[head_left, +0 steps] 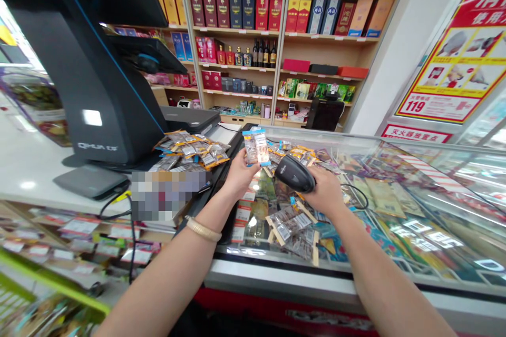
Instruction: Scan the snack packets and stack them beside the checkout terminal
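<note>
My left hand (240,175) grips a small snack packet (256,147) with blue ends by its lower edge, above the glass counter. In my right hand (324,188) is a black barcode scanner (293,172), its head turned left toward the packet, a short gap between them. A cable runs from behind the right hand. Beneath the scanner, a pile of clear snack packets (290,224) lies on the glass, with more orange-edged packets (302,155) behind it. Left of my left hand, another heap of packets (193,148) sits on the white counter.
A dark checkout terminal (106,79) stands at the left, with a flat grey box (91,181) at its foot. Boxed bottles fill the back shelves (237,31). The glass display counter (395,168) extends right; a green basket (51,279) is at lower left.
</note>
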{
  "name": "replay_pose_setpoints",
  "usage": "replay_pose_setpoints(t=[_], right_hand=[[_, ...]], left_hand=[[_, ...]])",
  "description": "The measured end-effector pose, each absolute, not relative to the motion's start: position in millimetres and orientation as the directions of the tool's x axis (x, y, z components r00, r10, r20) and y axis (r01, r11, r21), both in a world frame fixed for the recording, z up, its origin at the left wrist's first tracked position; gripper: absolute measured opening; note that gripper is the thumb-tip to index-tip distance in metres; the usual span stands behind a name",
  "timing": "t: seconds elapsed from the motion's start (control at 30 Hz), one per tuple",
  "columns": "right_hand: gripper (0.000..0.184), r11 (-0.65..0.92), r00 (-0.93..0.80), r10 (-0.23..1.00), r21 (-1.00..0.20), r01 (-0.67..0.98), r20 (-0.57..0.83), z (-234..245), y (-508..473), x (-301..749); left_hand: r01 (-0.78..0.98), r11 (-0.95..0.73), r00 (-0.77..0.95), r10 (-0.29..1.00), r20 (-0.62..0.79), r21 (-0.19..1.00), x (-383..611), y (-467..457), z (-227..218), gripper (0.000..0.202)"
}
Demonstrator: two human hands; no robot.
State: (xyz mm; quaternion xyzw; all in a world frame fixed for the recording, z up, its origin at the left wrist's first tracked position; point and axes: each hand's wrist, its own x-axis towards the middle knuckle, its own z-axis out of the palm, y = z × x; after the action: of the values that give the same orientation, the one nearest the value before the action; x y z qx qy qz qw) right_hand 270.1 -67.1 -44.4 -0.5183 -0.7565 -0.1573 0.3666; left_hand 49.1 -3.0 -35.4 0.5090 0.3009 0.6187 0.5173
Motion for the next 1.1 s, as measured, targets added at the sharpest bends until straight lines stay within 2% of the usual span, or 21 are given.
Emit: replay_pose_setpoints(t=[0.23, 0.33, 0.43, 0.53, 0.67, 0.8, 1.03, 1.1], right_hand=[[0.02, 0.419, -0.17, 0.66, -0.171, 0.892, 0.732, -46, -68, 273], [0.02, 0.426, -0.184, 0.656, -0.158, 0.891, 0.732, -47, -68, 273], [0.023, 0.434, -0.197, 0.647, -0.144, 0.889, 0.737, -49, -68, 273], [0.022, 0.425, -0.196, 0.651, -0.138, 0.894, 0.734, -51, -67, 275], [0.022, 0.415, -0.195, 0.653, -0.13, 0.9, 0.732, -54, -65, 277], [0.022, 0.414, -0.197, 0.651, -0.125, 0.902, 0.733, -55, -65, 277], [0.022, 0.41, -0.192, 0.656, -0.131, 0.902, 0.73, -54, -66, 276], [0.022, 0.409, -0.19, 0.654, -0.131, 0.903, 0.732, -54, -65, 276]], left_hand=[[-0.371, -0.282, 0.0, 0.953, 0.303, 0.885, 51, -1, -38, 0.044], [-0.483, -0.343, -0.229, 0.938, 0.262, 0.806, 49, 0, -33, 0.047], [-0.565, -0.463, -0.471, 0.861, 0.194, 0.683, 42, 3, -22, 0.044], [-0.601, -0.524, -0.579, 0.806, 0.122, 0.604, 26, 6, -10, 0.032], [-0.629, -0.585, -0.699, 0.713, -0.044, 0.512, -1, 13, 3, 0.032], [-0.636, -0.582, -0.731, 0.664, -0.156, 0.506, -22, 18, 5, 0.03], [-0.768, -0.461, -0.604, 0.752, -0.265, 0.445, -23, 18, 2, 0.033], [-0.771, -0.436, -0.591, 0.762, -0.266, 0.464, -22, 17, 4, 0.037]])
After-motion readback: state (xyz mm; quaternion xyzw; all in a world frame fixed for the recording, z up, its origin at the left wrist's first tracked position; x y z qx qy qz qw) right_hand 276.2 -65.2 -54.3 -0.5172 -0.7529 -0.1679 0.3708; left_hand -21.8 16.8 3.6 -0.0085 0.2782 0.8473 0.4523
